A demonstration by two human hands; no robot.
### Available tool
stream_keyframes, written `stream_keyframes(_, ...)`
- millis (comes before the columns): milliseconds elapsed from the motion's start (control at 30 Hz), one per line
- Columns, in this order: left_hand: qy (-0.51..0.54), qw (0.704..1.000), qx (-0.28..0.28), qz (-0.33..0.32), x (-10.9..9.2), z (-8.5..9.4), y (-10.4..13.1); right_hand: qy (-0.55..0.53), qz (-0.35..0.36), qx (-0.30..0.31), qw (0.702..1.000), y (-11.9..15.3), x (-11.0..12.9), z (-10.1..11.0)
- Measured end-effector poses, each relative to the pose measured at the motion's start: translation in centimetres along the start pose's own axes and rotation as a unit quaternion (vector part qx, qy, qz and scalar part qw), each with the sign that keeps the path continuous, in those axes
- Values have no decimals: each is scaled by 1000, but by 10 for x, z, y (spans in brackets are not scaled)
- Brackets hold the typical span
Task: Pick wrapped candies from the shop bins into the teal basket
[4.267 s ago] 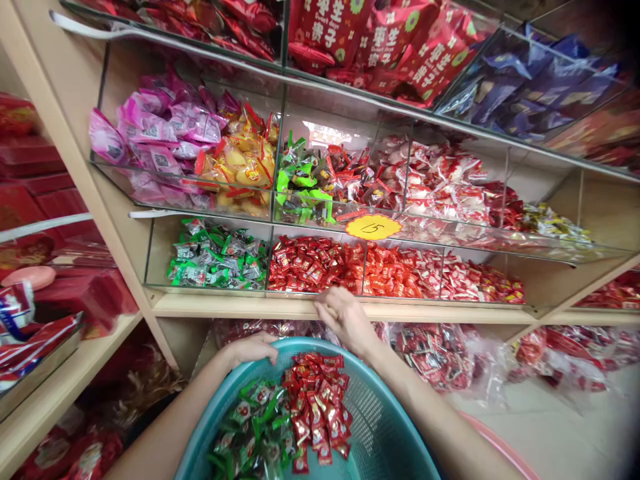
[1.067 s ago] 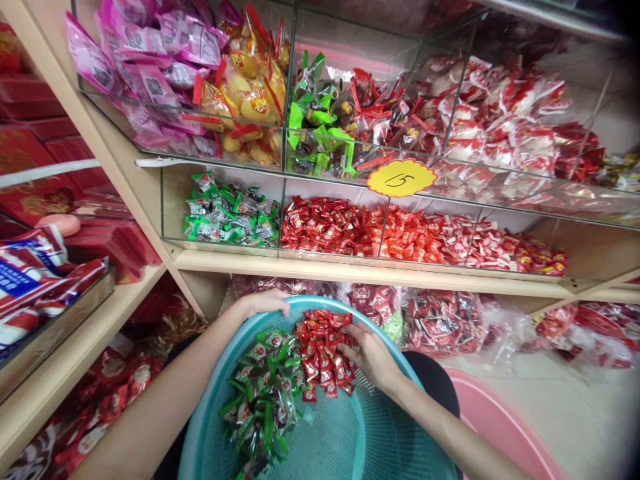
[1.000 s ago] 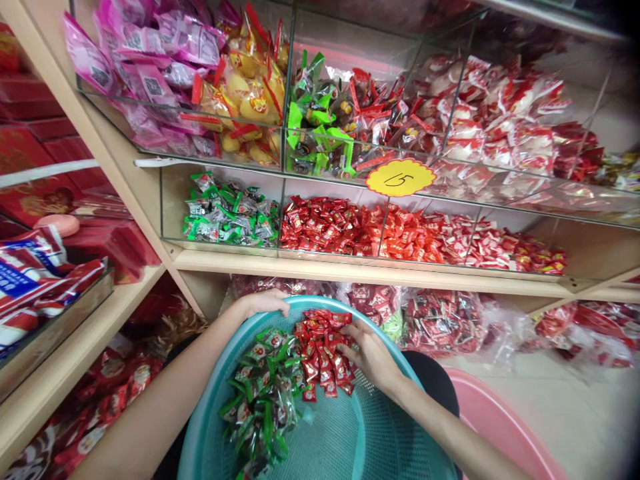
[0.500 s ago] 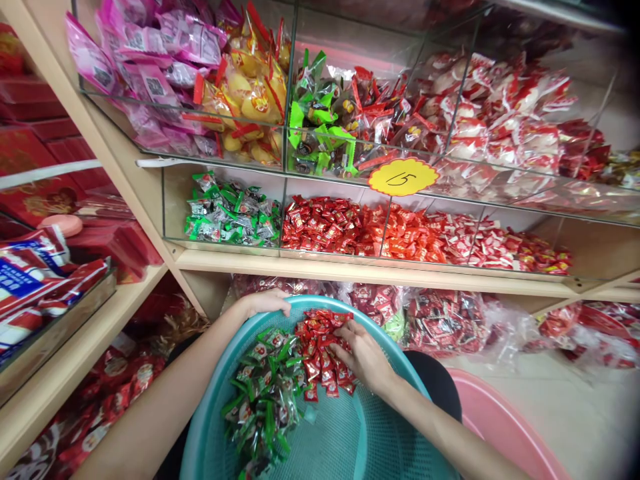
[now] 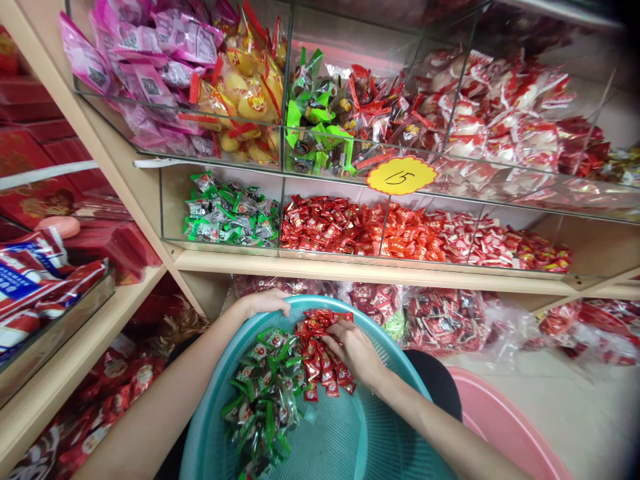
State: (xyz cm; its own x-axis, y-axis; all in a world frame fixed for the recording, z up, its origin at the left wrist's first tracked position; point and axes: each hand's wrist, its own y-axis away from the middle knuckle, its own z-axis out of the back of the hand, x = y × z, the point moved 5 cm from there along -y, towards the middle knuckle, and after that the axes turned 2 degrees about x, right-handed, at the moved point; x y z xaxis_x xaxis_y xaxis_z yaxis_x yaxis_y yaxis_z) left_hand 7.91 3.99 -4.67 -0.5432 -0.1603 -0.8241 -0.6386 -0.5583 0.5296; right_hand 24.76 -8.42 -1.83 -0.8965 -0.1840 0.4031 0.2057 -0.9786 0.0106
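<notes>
A teal mesh basket (image 5: pixel 405 440) fills the lower middle. My left hand (image 5: pixel 265 303) is closed on its far rim, thumb over the edge. Inside, green-wrapped candies (image 5: pixel 265 400) lie in a heap on the left, and small red-wrapped candies (image 5: pixel 325 367) touch them on the right. Over the red heap is my right hand (image 5: pixel 354 350), its fingers bent and touching the wrappers. Whether a candy is between those fingertips is hidden.
Shelves (image 5: pixel 375 270) with clear bins of wrapped candies stand beyond the basket, bearing a yellow price tag (image 5: pixel 402 175). A pink tub (image 5: pixel 505 420) is at right. Candy bags (image 5: pixel 445 320) lie under the shelf. Striped packets (image 5: pixel 30 280) sit at left.
My right hand has shifted slightly left over the red candies, its fingers a little more drawn together. My left hand keeps its place on the rim.
</notes>
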Motion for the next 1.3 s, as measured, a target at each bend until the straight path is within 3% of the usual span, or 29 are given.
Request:
stream_keyframes(167, 3, 1000, 2, 2, -1, 0, 0, 77, 22, -18, 997, -3, 5, 2)
stream_keyframes(467, -1, 1000, 8, -7, -2, -1, 1, 132, -6, -13, 991, -9, 10, 3)
stream_keyframes(767, -18, 1000, -8, -14, 1, 3, -2, 176, 53, -34, 982, -9, 18, -5)
stream_keyframes(867, -8, 1000, -5, -19, 3, 3, -3, 150, 64, -68, 984, -16, 23, 24)
stream_keyframes(1000, 3, 1000, -10, -11, 2, 3, -2, 124, 108, -149, 975, -44, 29, 99)
stream_keyframes(1100, 6, 1000, -10, -10, 1, 3, -1, 197, 92, -176, 960, -78, 25, 145)
stream_keyframes(1200, 2, 1000, -14, -9, 1, 3, -1, 301, 55, -127, 944, -114, 13, 161)
stream_keyframes(1300, -4, 1000, -15, -9, 1, 4, 0, 353, 42, -45, 934, -138, 4, 155)
